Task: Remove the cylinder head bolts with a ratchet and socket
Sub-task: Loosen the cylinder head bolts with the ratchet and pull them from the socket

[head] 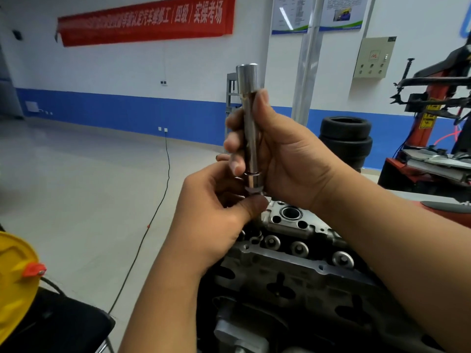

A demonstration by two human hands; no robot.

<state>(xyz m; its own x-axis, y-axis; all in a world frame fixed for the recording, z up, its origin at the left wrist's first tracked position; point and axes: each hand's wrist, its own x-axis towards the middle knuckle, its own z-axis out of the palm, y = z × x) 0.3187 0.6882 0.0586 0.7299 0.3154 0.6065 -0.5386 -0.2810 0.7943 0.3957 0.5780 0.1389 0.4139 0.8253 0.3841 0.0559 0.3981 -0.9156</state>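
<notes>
My right hand (pixel 277 159) grips a long chrome extension bar (pixel 248 105) upright above the engine, a wide cylindrical end at its top. My left hand (pixel 216 212) pinches the socket (pixel 252 183) at the bar's lower end between thumb and fingers. Below both hands lies the grey cylinder head (pixel 300 266), with round valve caps in a row and a large round bore (pixel 290 212) at its far end. Neither a ratchet handle nor a bolt can be made out.
A yellow container with an orange cap (pixel 15 271) sits at the lower left on a dark stand. A black cable (pixel 163 189) runs across the floor. Stacked tyres (pixel 346 138) and a red tyre machine (pixel 433 138) stand at the right.
</notes>
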